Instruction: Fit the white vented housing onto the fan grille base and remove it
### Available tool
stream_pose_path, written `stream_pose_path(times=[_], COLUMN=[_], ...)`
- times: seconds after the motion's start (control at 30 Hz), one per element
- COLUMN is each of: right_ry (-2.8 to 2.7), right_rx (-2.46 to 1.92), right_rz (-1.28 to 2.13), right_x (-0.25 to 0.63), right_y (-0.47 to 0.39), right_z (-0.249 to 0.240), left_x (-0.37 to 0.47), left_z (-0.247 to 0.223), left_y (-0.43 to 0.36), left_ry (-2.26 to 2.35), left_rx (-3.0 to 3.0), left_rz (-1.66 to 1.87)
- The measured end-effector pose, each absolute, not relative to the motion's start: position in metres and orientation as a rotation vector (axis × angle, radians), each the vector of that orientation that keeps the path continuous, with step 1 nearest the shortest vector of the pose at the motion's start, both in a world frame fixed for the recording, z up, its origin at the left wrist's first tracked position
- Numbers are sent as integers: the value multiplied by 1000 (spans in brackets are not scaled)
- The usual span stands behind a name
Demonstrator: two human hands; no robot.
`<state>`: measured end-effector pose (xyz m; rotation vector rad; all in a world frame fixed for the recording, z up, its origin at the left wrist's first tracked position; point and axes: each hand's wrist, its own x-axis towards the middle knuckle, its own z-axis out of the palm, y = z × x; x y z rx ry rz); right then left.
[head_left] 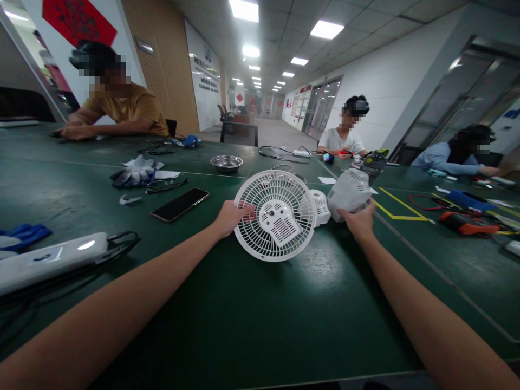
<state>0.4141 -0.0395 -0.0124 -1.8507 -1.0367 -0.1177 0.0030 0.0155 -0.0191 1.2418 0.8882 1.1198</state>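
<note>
White grille (280, 223), pale housing (350, 190) held apart

Left hand (228, 219) closed on grille's rim, right hand (361, 220) curled round housing; both well in from desk's (244, 319) near edge. Two parts unjoined; what else is done or left, unclear.

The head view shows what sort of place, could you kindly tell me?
Probably an office area used as a workshop: a green worktable, a white fan grille in the left hand, and a black office chair beyond.
</note>
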Motion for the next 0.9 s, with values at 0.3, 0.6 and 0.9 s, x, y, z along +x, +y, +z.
stream_pose_path(times=[0.3,0.6,0.9], right_ry=[-867,-1102,-1153], right_rx=[-1795,-1592,-1705], right_rz=[-113,-142,-94], right_x=[405,346,358], right_y=[-31,-49,-42], right_z=[-5,13,3], left_x=[1,4,2], left_z=[-19,-21,-20], left_y=[16,17,17], left_ry=[877,888,889], left_rx=[1275,1259,1279], left_rz=[1098,1123,1099])
